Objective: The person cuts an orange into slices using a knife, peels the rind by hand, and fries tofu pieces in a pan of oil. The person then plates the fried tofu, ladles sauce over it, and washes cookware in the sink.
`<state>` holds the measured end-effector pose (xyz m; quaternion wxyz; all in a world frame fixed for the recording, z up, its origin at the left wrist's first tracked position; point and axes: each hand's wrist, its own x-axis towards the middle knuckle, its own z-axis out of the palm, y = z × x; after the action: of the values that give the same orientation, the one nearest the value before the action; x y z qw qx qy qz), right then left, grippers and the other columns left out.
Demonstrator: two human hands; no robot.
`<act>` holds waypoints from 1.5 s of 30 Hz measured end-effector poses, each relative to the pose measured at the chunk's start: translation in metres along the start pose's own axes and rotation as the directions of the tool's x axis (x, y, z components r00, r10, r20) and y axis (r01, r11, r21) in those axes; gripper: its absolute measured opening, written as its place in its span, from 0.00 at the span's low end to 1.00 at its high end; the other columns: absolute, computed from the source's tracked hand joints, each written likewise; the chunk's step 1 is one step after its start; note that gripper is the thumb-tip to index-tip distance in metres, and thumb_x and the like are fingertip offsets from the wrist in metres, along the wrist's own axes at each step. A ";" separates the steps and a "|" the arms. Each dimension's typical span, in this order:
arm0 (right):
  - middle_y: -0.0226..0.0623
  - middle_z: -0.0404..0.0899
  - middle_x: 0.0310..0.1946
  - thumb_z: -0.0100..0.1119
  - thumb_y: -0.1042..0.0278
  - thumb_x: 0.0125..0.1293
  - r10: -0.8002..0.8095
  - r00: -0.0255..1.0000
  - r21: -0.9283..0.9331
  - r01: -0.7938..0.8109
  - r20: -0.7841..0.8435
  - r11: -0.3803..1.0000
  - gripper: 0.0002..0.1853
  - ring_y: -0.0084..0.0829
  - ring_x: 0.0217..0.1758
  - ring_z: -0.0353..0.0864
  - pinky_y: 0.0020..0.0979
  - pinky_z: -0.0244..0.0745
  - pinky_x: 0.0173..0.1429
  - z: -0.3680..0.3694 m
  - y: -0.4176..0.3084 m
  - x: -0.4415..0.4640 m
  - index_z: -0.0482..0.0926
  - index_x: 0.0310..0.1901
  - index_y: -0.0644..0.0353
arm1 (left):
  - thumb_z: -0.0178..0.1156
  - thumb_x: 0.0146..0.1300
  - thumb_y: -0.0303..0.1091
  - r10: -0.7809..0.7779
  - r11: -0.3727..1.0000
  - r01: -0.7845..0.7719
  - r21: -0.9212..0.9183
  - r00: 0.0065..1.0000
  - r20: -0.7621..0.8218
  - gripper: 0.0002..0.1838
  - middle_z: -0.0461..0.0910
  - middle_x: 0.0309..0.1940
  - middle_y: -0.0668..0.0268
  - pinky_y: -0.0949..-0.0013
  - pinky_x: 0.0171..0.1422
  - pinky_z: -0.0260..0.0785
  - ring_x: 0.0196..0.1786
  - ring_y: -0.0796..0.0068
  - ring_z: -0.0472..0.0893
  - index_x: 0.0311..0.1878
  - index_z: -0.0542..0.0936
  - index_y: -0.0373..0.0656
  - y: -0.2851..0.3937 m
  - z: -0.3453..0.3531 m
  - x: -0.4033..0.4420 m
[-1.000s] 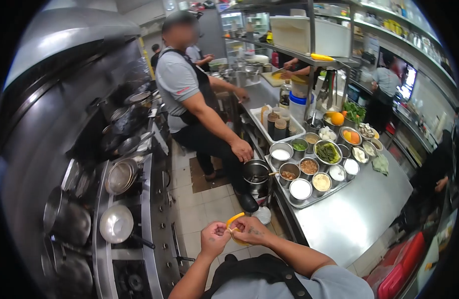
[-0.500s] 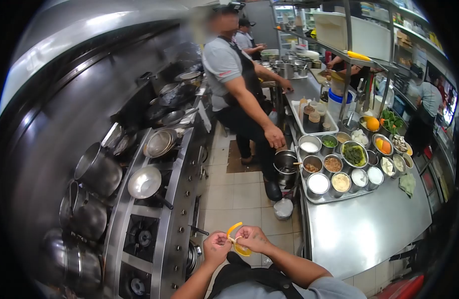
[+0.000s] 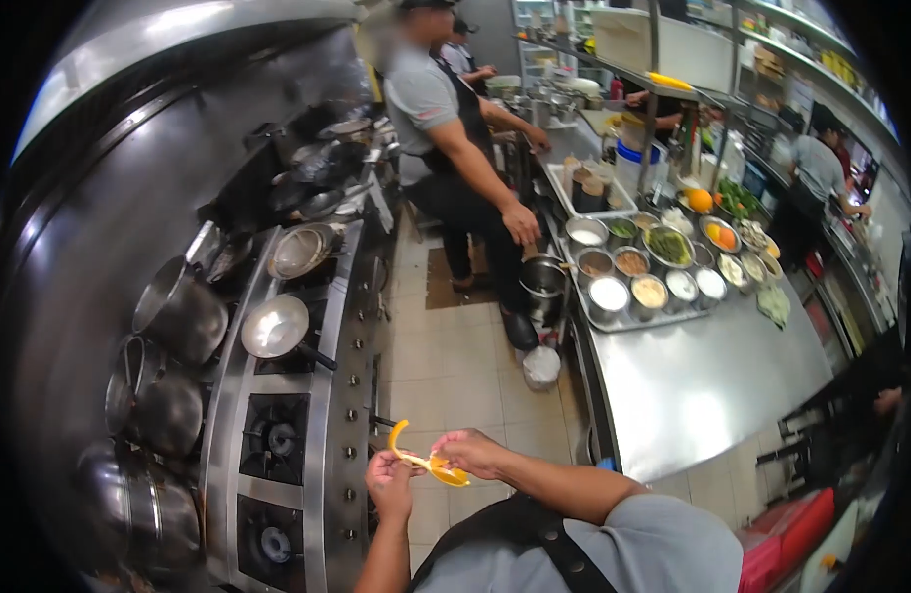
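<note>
Out in front of my body, above the floor, a curling strip of orange peel (image 3: pixel 450 475) stretches between my hands, its orange skin and pale pith both showing. My left hand (image 3: pixel 389 476) pinches the strip near its upper, curled end. Closer to the wider, lower piece, my right hand (image 3: pixel 472 453) grips the peel with bent fingers. Whether any fruit flesh is still on that lower piece I cannot tell.
On my left runs a gas stove (image 3: pixel 317 415) with a frying pan (image 3: pixel 276 327) and large pots (image 3: pixel 184 316) behind. To the right, a steel counter (image 3: pixel 693 395) bears a tray of ingredient bowls (image 3: pixel 649 291). A co-worker (image 3: pixel 455 128) stands ahead in the aisle.
My hands have moved apart and slightly left, drawing the peel out between them. My view has shifted to the right and down.
</note>
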<state>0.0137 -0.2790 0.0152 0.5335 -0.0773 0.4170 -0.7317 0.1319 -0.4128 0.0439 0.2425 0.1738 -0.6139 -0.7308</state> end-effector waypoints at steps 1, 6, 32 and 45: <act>0.35 0.79 0.34 0.56 0.73 0.60 0.008 1.000 0.058 -0.009 0.019 0.998 0.10 0.21 0.34 0.79 0.19 0.75 0.39 0.008 0.009 -0.004 0.75 0.42 0.65 | 0.52 0.61 0.19 -0.005 1.000 0.004 -0.031 0.999 -0.039 0.03 0.80 0.35 0.56 0.68 0.38 0.81 0.33 0.68 0.83 0.38 0.73 0.33 0.002 -0.006 -0.008; 0.36 0.80 0.33 0.56 0.74 0.59 -0.061 0.997 0.032 0.063 -0.040 0.998 0.10 0.21 0.30 0.79 0.20 0.75 0.35 0.028 0.039 -0.024 0.75 0.42 0.66 | 0.48 0.64 0.25 -0.148 0.959 0.123 -0.254 0.985 -0.084 0.05 0.79 0.37 0.56 0.64 0.37 0.81 0.35 0.67 0.83 0.43 0.69 0.36 -0.013 -0.027 -0.041; 0.35 0.79 0.27 0.59 0.74 0.59 -0.334 0.923 -0.208 0.295 -0.192 0.933 0.08 0.22 0.24 0.78 0.23 0.74 0.27 -0.166 -0.078 -0.147 0.76 0.40 0.65 | 0.58 0.61 0.24 -0.277 0.941 0.249 0.230 0.956 0.094 0.09 0.79 0.34 0.64 0.74 0.41 0.73 0.35 0.75 0.80 0.45 0.74 0.38 -0.079 0.194 -0.040; 0.42 0.83 0.29 0.59 0.67 0.57 -0.900 0.402 -0.917 0.270 -0.170 0.294 0.10 0.34 0.32 0.83 0.33 0.75 0.39 -0.332 -0.260 -0.142 0.80 0.36 0.65 | 0.52 0.63 0.20 -0.276 0.826 0.309 0.471 0.951 -0.139 0.08 0.81 0.34 0.60 0.73 0.41 0.74 0.35 0.73 0.81 0.45 0.75 0.35 -0.080 0.198 -0.064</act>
<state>-0.2983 0.0379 0.0300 -0.1011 -0.1897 0.7781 -0.5902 0.0642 -0.2056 -0.0006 0.0958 0.3448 -0.7358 -0.5749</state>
